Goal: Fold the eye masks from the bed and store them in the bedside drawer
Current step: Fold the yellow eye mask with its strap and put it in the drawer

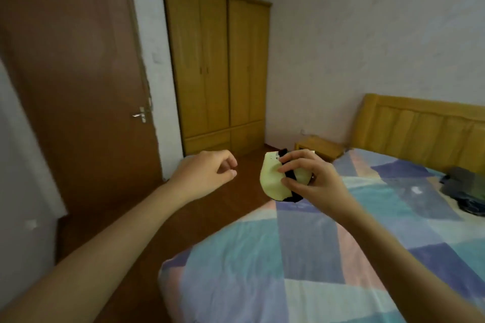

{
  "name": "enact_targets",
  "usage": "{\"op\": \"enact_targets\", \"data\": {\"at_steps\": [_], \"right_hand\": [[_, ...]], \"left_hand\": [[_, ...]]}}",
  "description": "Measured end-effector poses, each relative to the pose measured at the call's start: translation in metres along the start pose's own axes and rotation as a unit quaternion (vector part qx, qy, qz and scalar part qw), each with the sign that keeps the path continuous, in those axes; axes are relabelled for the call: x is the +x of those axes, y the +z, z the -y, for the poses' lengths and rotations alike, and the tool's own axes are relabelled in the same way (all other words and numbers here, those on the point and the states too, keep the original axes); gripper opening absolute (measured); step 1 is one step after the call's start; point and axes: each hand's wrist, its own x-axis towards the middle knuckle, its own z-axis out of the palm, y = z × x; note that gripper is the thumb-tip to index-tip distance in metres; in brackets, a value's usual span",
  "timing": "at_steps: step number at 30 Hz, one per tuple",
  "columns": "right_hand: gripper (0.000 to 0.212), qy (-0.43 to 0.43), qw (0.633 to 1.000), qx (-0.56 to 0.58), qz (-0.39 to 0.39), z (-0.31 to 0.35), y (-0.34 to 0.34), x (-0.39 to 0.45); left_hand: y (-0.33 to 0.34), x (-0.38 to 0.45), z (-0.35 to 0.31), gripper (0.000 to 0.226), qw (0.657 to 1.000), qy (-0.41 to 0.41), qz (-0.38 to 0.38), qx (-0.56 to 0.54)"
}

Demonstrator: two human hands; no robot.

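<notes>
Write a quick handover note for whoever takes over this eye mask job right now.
Right hand: pinches a folded pale yellow eye mask with a black strap, held in the air beside the bed.
Left hand: loosely curled, holds nothing.
Dark pile lies on the bed near the headboard; cannot tell what it is.
Bedside table stands ahead.
Left: carry the mask there and put it in the drawer.
</notes>
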Motion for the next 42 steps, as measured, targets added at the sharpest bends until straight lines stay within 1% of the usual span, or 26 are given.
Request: {"op": "enact_targets", "data": {"at_steps": [2, 4, 7, 9, 14, 19, 25, 30, 33, 38, 42], "right_hand": [[0.023, -0.032, 0.999, 0.020, 0.023, 0.028, 0.030, 0.038], [0.022, -0.064, 0.996, 0.038, 0.040, 0.053, 0.064, 0.074], [0.021, -0.110, 0.989, 0.078, 0.055, 0.083, 0.123, 0.125], [0.021, -0.124, 0.985, 0.105, 0.059, 0.100, 0.167, 0.156], [0.024, -0.161, 0.971, 0.158, 0.077, 0.140, 0.281, 0.221], [0.024, -0.181, 0.956, 0.200, 0.113, 0.163, 0.364, 0.300], [0.027, -0.212, 0.943, 0.201, 0.158, 0.150, 0.451, 0.400], [0.034, -0.226, 0.935, 0.195, 0.191, 0.128, 0.515, 0.485], [0.034, -0.232, 0.928, 0.215, 0.199, 0.120, 0.548, 0.524], [0.034, -0.224, 0.922, 0.229, 0.217, 0.088, 0.610, 0.590], [0.033, -0.213, 0.933, 0.208, 0.202, 0.055, 0.650, 0.653]], "left_hand": [[-0.039, -0.012, 0.039, 0.024, 0.997, -0.019, -0.021, 0.069], [-0.073, -0.025, 0.080, 0.024, 0.990, -0.049, -0.023, 0.134], [-0.115, -0.043, 0.141, 0.024, 0.978, -0.091, -0.013, 0.186], [-0.137, -0.054, 0.178, 0.027, 0.970, -0.111, -0.008, 0.216], [-0.191, -0.066, 0.259, 0.032, 0.953, -0.153, -0.003, 0.260], [-0.232, -0.054, 0.338, 0.033, 0.949, -0.173, -0.044, 0.259], [-0.254, -0.016, 0.448, 0.032, 0.942, -0.214, -0.090, 0.243], [-0.253, 0.024, 0.530, 0.032, 0.945, -0.258, -0.146, 0.140], [-0.253, 0.043, 0.573, 0.031, 0.942, -0.266, -0.172, 0.115], [-0.250, 0.090, 0.658, 0.030, 0.943, -0.267, -0.169, 0.104], [-0.251, 0.154, 0.728, 0.031, 0.954, -0.238, -0.146, 0.112]]}}
